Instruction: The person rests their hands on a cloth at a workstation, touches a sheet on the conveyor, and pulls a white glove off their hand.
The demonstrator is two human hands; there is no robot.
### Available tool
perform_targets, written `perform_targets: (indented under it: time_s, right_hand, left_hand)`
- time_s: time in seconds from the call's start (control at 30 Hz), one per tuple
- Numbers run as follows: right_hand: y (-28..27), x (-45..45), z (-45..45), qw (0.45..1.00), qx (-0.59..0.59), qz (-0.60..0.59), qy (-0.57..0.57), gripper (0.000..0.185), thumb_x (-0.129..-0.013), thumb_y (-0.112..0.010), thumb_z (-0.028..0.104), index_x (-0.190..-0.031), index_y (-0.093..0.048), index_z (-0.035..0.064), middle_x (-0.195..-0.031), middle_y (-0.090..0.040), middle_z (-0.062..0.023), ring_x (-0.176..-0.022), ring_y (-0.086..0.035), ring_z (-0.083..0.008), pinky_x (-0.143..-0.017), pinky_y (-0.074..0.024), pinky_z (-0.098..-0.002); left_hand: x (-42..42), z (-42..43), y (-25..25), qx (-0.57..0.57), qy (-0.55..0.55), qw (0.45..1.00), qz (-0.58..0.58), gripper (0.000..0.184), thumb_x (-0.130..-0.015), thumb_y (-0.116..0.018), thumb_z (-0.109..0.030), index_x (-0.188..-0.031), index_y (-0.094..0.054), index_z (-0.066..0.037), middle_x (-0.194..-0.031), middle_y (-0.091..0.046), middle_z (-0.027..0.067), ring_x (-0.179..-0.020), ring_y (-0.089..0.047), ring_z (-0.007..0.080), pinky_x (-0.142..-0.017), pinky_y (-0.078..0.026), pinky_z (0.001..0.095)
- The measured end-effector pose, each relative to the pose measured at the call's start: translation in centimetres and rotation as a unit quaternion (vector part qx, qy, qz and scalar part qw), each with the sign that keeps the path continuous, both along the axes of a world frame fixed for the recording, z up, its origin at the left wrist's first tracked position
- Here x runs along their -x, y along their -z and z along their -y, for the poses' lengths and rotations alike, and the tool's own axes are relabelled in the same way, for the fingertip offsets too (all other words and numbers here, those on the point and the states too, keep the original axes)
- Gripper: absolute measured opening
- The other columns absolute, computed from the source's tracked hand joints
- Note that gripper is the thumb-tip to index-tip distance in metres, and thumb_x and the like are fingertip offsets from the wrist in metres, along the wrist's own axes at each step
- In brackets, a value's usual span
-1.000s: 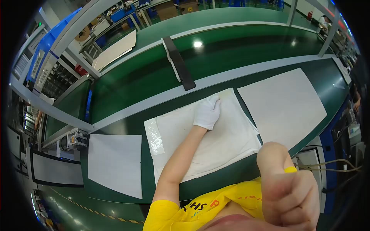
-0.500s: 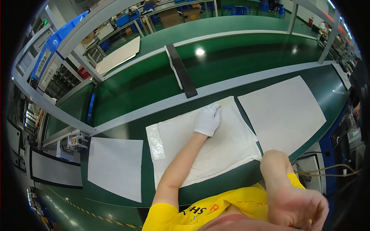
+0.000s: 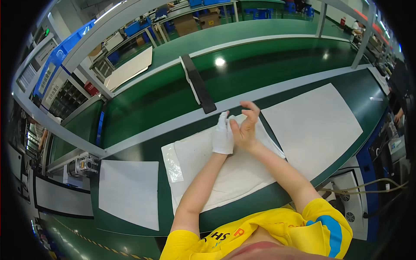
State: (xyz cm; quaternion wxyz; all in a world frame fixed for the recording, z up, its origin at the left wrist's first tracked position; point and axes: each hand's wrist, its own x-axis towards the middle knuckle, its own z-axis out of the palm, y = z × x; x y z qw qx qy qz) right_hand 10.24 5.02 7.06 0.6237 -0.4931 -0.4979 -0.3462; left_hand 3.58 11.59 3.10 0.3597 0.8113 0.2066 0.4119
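Note:
My left hand (image 3: 222, 138) wears a white glove with bare fingertips showing. It is over a creased white cloth pad (image 3: 203, 158), its fingers stretched upward. Close beside it, my bare right hand (image 3: 246, 129) has its thumb near the glove and its fingers apart and loosely bent; nothing shows in it. Whether the two hands touch, I cannot tell. A shiny clear plastic strip (image 3: 174, 162) runs along the pad's left edge. Flat to the right lies a large off-white sheet (image 3: 314, 125), and a smaller white sheet (image 3: 128, 193) lies to the left.
Beyond the dark green worktable (image 3: 143, 143) runs a green conveyor belt (image 3: 151, 104) behind a metal rail. A black bar (image 3: 198, 84) spans the belt. Metal frame posts (image 3: 363, 41) rise at the sides, and a motor (image 3: 84, 166) sits at the left corner. Pale sheets (image 3: 130, 69) lie farther back.
My right hand has come from near my body up over the pad, beside the gloved left hand. The left hand has turned from lying on the pad to pointing upward.

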Motion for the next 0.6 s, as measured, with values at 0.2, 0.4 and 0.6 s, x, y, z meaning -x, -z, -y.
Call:
perform_targets:
  time_s: [0.2, 0.4, 0.6]
  right_hand:
    - [3.6, 0.4, 0.0, 0.926, 0.278, -0.229, -0.117, 0.026, -0.088, -0.050, 0.014, -0.112, -0.043, 0.0045, -0.098, -0.055, -0.0153, -0.086, -0.057, -0.0253, -0.078, -0.0445, -0.0352]
    - [4.2, -0.1, -0.5, 0.914, 0.285, -0.262, -0.123, 0.019, -0.090, -0.047, 0.014, -0.107, -0.046, 0.0040, -0.082, -0.060, -0.0121, -0.073, -0.060, -0.0240, -0.067, -0.0470, -0.0326]
    - [4.7, -0.6, -0.6, 0.904, 0.271, -0.302, -0.135, 0.018, -0.089, -0.051, 0.018, -0.101, -0.047, 0.0049, -0.076, -0.060, -0.0143, -0.069, -0.061, -0.0297, -0.062, -0.0475, -0.0351]
  left_hand:
    - [-0.6, -1.2, 1.8, 0.181, -0.007, 0.981, 0.065, 0.027, -0.092, -0.049, -0.018, -0.114, -0.056, -0.004, -0.099, -0.065, 0.0148, -0.085, -0.063, 0.0311, -0.074, -0.050, 0.0368]
    - [-0.5, -1.4, 2.2, 0.098, -0.003, 0.995, 0.026, 0.027, -0.092, -0.048, -0.018, -0.113, -0.057, -0.004, -0.102, -0.064, 0.0154, -0.092, -0.062, 0.0311, -0.079, -0.049, 0.0357]
    - [-0.4, -1.2, 1.7, 0.053, -0.007, 0.998, -0.028, 0.027, -0.092, -0.047, -0.019, -0.112, -0.057, -0.003, -0.103, -0.064, 0.0166, -0.093, -0.061, 0.0322, -0.079, -0.049, 0.0363]
